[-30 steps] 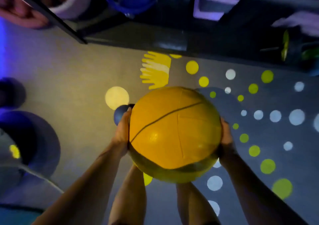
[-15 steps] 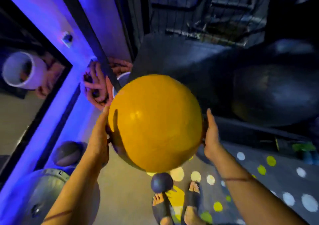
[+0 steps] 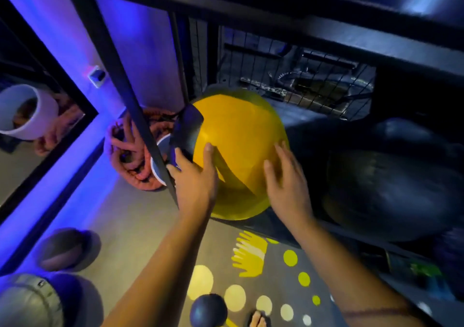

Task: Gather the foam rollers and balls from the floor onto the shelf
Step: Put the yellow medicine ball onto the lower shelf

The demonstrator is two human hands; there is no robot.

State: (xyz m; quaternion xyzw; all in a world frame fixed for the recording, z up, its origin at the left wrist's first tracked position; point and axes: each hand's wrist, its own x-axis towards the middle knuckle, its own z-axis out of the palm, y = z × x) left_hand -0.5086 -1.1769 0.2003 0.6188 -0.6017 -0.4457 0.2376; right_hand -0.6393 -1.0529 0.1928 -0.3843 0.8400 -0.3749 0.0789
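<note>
A big yellow ball (image 3: 238,151) with a dark patch sits on the low level of the black metal shelf (image 3: 276,13). My left hand (image 3: 193,176) presses flat against its near left side, fingers straight. My right hand (image 3: 286,176) lies with spread fingers on its near right side. Beside it on the same level rests a large dark ball (image 3: 391,196). On the floor lie a small dark ball (image 3: 208,310) near my feet, a dark ball (image 3: 62,249) by the wall, and a large grey ball (image 3: 27,304) at the lower left.
A black shelf post (image 3: 120,75) stands just left of my left hand. Behind it a white bucket (image 3: 159,161) sits with coiled reddish rope (image 3: 130,156). A mirror (image 3: 30,116) fills the left wall. A dotted mat (image 3: 263,276) covers the floor.
The yellow ball went from being carried in the air forward onto the low shelf level. Both hands slid from its sides to its near face.
</note>
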